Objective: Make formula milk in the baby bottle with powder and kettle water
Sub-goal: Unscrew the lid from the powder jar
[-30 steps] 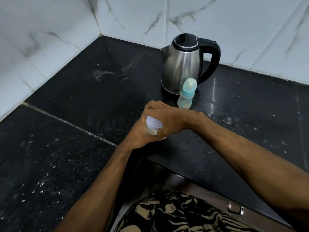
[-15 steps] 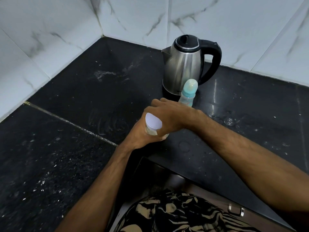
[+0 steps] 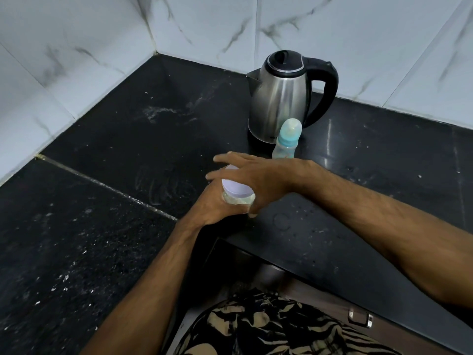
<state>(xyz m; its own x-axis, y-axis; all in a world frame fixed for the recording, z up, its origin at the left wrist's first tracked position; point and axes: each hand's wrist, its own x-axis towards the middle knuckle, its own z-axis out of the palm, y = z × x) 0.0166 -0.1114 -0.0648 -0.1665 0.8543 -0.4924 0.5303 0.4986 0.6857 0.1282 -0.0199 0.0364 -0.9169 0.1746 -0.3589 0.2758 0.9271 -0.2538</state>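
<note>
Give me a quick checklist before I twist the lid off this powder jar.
1. Left hand grips the powder jar: ok.
2. Right hand grips the white lid: not ok, fingers straight over it.
3. Lid already loosened: cannot tell.
4. Baby bottle upright, apart from the hands: ok.
5. Bottle open for powder: not ok, teat on.
6. Kettle lid shut: ok.

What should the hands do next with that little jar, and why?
Probably twist the white lid off. The left hand grips the small jar of pale powder, and the right hand lies over the lid with fingers spread, so the lid looks on. The baby bottle stands capped beside the kettle, so powder can't go in yet.
</note>
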